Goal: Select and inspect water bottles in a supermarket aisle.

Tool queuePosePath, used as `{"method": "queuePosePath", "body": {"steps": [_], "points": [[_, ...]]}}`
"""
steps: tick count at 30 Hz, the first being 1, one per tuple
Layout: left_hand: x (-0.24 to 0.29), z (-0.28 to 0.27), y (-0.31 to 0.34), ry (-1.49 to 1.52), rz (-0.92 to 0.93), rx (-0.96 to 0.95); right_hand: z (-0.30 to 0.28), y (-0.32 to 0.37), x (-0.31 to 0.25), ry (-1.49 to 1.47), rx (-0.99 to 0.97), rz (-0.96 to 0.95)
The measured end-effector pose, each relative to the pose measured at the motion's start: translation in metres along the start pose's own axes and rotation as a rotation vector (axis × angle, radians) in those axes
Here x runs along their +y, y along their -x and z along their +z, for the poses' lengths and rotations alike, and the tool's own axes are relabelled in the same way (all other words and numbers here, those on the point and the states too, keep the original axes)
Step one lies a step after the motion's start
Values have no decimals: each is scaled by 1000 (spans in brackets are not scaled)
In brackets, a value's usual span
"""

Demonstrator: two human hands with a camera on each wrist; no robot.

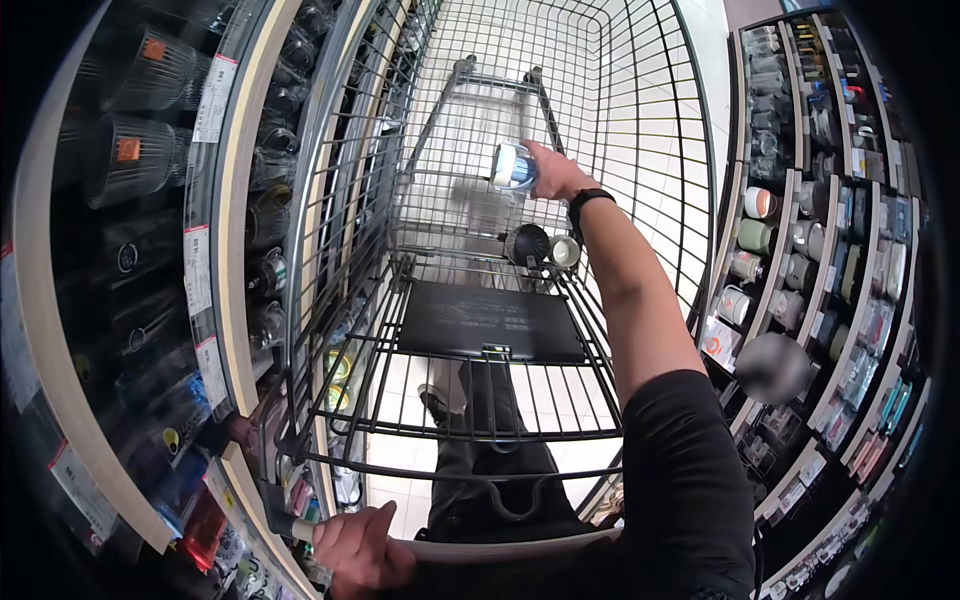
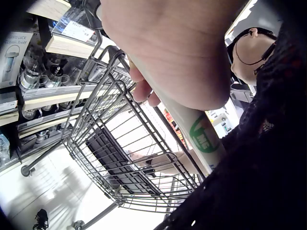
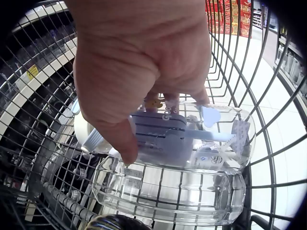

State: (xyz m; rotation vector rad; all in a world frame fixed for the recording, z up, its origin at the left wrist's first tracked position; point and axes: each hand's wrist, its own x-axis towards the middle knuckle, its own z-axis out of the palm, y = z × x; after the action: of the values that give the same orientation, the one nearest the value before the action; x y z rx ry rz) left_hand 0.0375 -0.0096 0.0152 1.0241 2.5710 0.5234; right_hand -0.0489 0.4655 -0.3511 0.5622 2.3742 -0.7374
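My right hand [image 1: 555, 172] reaches down into a wire shopping cart [image 1: 640, 190] and grips a clear drinking bottle [image 1: 514, 166] lying on its side. In the right wrist view the bottle [image 3: 184, 136] has pale blue parts and a strap, with my thumb on the near side and fingers across its far side. Right beside it lies a clear ribbed container [image 3: 168, 191]. A dark round item [image 1: 527, 245] and a whitish cup [image 1: 564, 252] sit closer to the child seat. My left hand [image 1: 360, 545] holds the cart's handle [image 2: 196, 129], fingers curled around it.
Shelves with glassware [image 1: 140, 160] and price tags run close along the cart's left side. On the right, another shelf unit [image 1: 800, 250] holds mugs and small goods. A black folding seat panel [image 1: 490, 320] lies between the handle and the cart's basket.
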Motion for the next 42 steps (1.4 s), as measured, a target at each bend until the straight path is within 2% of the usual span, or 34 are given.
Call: {"method": "queuePosePath", "body": {"steps": [2,5,13,15,17,18,23,28,31,33,36,37,38,39,40,42], "points": [[2,-1,-3,22,2,2,-5,3,-8,29,-41,68],[2,-1,-4,18,20,23,-8,9,-15,74,-2,153],[-7,5,6,19,59,56,-27,28,-19,89,29,161],[-13,11,5,-49,130,137,-42,32,-18,111,47,161],[-13,13,5,-20,126,157,-58,31,-12,100,64,143],[-14,14,4,-5,131,160,-75,52,-23,109,185,71],[-12,18,2,49,162,240,-154,122,-56,80,215,107],[-18,26,1,30,225,246,-205,225,-75,123,304,-30],[-14,27,1,30,187,258,-195,314,-90,28,434,-188],[-12,24,-1,-86,210,164,-168,380,-109,53,524,-272],[-14,23,-1,-36,197,71,-110,473,-158,-67,506,-115],[-12,20,-1,-58,186,23,-78,486,-156,-173,564,-143],[-13,24,-1,-48,152,38,-66,511,-189,-164,467,28],[-16,32,-4,-50,196,73,-34,506,-168,-200,478,10],[-18,35,-5,-54,244,106,-7,509,-175,-267,521,29],[-16,34,-5,-37,236,126,30,506,-189,-113,558,68]]}}
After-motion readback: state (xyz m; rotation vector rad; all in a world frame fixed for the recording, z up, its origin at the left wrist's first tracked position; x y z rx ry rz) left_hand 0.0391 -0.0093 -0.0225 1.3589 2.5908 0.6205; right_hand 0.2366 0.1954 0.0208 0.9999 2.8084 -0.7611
